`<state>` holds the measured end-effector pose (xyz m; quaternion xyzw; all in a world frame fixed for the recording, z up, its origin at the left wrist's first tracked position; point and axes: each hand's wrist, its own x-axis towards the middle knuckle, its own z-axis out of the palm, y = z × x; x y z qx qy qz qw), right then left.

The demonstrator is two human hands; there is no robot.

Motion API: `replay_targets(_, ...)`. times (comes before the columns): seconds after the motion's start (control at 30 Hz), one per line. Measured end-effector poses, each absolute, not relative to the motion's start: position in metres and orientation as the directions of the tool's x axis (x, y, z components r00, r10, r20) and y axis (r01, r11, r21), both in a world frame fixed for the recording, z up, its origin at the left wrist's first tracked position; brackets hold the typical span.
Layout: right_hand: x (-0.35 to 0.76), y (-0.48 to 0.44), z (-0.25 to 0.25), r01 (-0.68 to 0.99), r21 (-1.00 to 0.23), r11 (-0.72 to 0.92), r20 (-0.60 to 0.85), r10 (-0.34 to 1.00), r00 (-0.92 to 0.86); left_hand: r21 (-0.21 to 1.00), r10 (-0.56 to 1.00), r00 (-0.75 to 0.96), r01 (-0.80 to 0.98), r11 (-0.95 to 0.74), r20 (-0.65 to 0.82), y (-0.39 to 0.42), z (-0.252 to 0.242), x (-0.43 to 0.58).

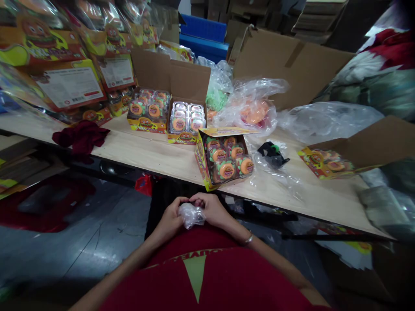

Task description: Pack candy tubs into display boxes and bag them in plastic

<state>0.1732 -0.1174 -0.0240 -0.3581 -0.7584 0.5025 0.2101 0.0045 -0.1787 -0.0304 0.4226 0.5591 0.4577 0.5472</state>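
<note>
Beyond both hands, an open candy box (223, 157) sits at the table (155, 151) edge, crinkly bags behind. Left hand (170, 220) and right hand (212, 209) clasp a glossy, crumpled plastic wrapper (192, 214) between them.

Nothing here reads clearly for you. The white label (68, 86) on the big pack (39, 45) at your left carries fine print and a barcode, all too small to make out. The lettering on the yellow box (203, 166) before you is blurred. Yellow letters on your red shirt (227, 285) show only partly.
</note>
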Motion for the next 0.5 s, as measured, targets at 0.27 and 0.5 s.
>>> replay_targets(0.27,0.166,-0.126,-0.024,0.052,-0.987,0.153,0.086,0.770,-0.633,0.934,0.975,-0.222,0.351,0.070,0.010,-0.177,-0.034,0.003)
replay_targets(0.5,0.160,-0.128,-0.026,0.017,-0.909,0.417,0.334,0.751,-0.570,0.996,0.950,-0.304,0.034,0.085,-0.071,-0.184,-0.039,0.010)
